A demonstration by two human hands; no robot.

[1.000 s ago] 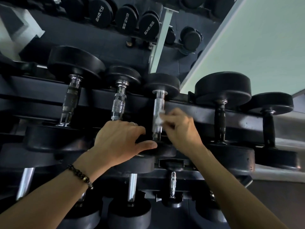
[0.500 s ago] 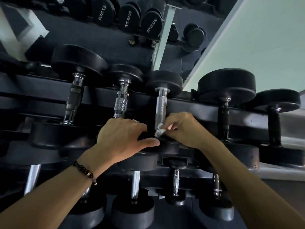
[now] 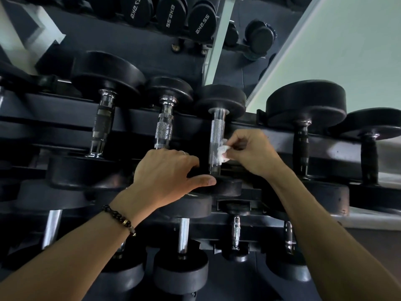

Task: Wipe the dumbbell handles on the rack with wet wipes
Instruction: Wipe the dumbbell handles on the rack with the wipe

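A black dumbbell rack (image 3: 54, 111) holds a row of black dumbbells with metal handles. At the centre stands a knurled chrome handle (image 3: 216, 133). My right hand (image 3: 253, 152) pinches a crumpled white wet wipe (image 3: 222, 153) and presses it against the right side of that handle, low down. My left hand (image 3: 167, 172) rests over the near black end weight (image 3: 227, 186) of the same dumbbell, thumb stretched along its edge, fingers curled over the top. Its neighbour's knurled handle (image 3: 164, 131) is just left.
Larger dumbbells with dark handles (image 3: 300, 146) sit to the right, another (image 3: 102, 127) to the left. A lower tier holds more dumbbells with chrome handles (image 3: 183, 234). A mirror (image 3: 165, 20) behind reflects further dumbbells. A pale wall (image 3: 347, 51) is at upper right.
My right hand slid the wipe down the central handle, then back up a little. My left hand stayed on the dumbbell's near end.
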